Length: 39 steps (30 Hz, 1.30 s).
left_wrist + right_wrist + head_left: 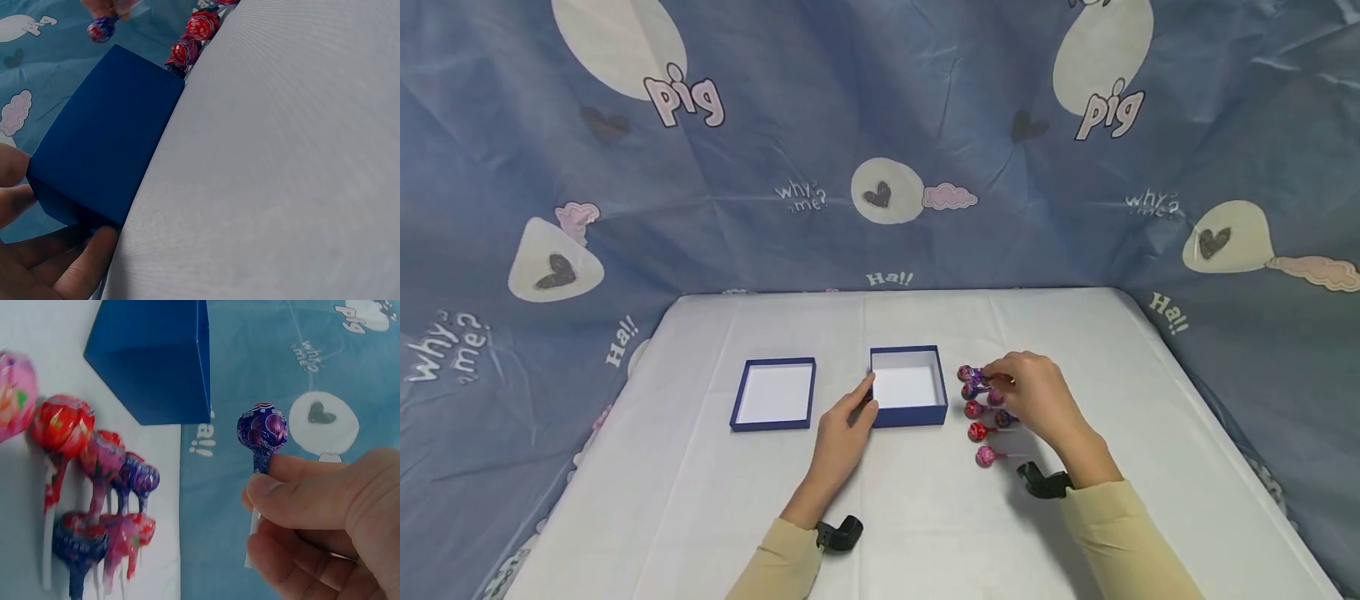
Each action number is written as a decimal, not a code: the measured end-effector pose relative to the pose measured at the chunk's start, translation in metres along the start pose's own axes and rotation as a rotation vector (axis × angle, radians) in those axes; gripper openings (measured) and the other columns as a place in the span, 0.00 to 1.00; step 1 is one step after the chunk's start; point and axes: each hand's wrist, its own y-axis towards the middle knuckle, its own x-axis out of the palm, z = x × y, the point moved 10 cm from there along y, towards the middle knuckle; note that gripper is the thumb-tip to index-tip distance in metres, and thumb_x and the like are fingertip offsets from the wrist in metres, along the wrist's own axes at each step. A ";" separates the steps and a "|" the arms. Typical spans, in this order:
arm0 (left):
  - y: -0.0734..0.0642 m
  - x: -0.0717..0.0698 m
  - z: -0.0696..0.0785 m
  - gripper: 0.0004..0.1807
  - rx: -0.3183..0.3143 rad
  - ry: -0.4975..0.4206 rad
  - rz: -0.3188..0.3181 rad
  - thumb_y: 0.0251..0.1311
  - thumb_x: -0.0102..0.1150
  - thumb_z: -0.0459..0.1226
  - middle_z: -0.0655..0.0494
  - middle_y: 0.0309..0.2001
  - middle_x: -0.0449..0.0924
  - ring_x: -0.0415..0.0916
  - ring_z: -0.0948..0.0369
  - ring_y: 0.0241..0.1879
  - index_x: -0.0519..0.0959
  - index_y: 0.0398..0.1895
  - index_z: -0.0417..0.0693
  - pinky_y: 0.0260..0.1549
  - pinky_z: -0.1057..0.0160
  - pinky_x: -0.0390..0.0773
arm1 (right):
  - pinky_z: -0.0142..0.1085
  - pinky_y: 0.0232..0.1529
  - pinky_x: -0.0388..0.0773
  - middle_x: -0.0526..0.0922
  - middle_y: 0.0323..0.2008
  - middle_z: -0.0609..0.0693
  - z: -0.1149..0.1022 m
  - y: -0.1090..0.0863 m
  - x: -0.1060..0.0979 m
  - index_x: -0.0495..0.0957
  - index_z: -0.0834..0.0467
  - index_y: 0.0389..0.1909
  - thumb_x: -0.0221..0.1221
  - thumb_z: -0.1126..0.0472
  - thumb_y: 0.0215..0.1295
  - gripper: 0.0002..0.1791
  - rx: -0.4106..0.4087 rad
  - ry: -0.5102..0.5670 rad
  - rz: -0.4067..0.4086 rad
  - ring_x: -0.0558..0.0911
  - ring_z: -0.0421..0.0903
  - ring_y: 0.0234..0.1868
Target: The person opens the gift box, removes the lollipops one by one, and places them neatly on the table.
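An open blue box (912, 416) with a white inside stands mid-table. At its left side my left hand (842, 435) grips the wall near the front corner, with fingers and thumb (86, 265) around the edge. My right hand (1037, 396) is to the right of the box and pinches a purple-wrapped lollipop (262, 428) by its stick, thumb against fingers, wrapped ball upward. Under and beside that hand lie several other lollipops, among them a red lollipop (62, 428) and a pink lollipop (986, 456). Part of the group is hidden by the right hand.
Left of the box lies a shallow blue-rimmed lid (773, 393), white side up. Everything rests on a white-covered table (700, 517). A blue printed cloth (820, 108) hangs behind and beside the table. Each wrist carries a black device (840, 533).
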 end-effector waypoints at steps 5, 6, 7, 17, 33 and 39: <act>0.001 0.000 0.001 0.25 -0.002 -0.002 -0.002 0.73 0.57 0.44 0.56 0.62 0.78 0.69 0.60 0.67 0.71 0.72 0.62 0.67 0.54 0.68 | 0.46 0.36 0.81 0.88 0.36 0.49 0.008 -0.009 -0.004 0.90 0.57 0.39 0.67 0.76 0.56 0.13 0.019 -0.010 -0.002 0.83 0.48 0.36; 0.001 0.000 0.002 0.25 -0.002 -0.001 -0.003 0.73 0.57 0.44 0.56 0.63 0.78 0.69 0.60 0.67 0.71 0.72 0.62 0.67 0.55 0.68 | 0.46 0.37 0.81 0.88 0.36 0.49 0.010 -0.011 -0.004 0.90 0.57 0.39 0.68 0.76 0.56 0.14 0.022 -0.010 -0.001 0.84 0.49 0.36; 0.000 0.000 0.002 0.25 0.002 -0.001 -0.004 0.73 0.57 0.44 0.56 0.63 0.77 0.68 0.59 0.67 0.71 0.72 0.62 0.67 0.54 0.68 | 0.47 0.37 0.81 0.88 0.36 0.49 0.011 -0.013 -0.005 0.90 0.56 0.38 0.68 0.76 0.56 0.14 0.025 -0.011 0.002 0.84 0.49 0.37; 0.000 -0.002 0.002 0.25 -0.003 -0.005 0.001 0.74 0.56 0.44 0.59 0.66 0.74 0.67 0.60 0.68 0.71 0.72 0.60 0.68 0.56 0.66 | 0.46 0.37 0.82 0.88 0.33 0.48 0.020 -0.029 -0.008 0.90 0.56 0.35 0.68 0.75 0.55 0.12 0.027 -0.021 -0.015 0.85 0.49 0.36; 0.000 0.001 0.001 0.25 -0.008 -0.015 -0.012 0.74 0.56 0.44 0.60 0.66 0.74 0.68 0.61 0.68 0.71 0.72 0.61 0.67 0.56 0.68 | 0.46 0.39 0.84 0.88 0.33 0.46 0.031 -0.060 0.002 0.89 0.55 0.31 0.68 0.78 0.52 0.14 0.011 -0.017 -0.067 0.86 0.48 0.37; 0.000 0.000 0.001 0.25 -0.018 -0.008 -0.009 0.73 0.56 0.45 0.58 0.65 0.76 0.68 0.59 0.68 0.71 0.72 0.61 0.68 0.53 0.67 | 0.45 0.40 0.85 0.88 0.33 0.45 0.037 -0.069 0.011 0.89 0.55 0.31 0.68 0.79 0.52 0.15 0.024 -0.021 -0.095 0.87 0.47 0.38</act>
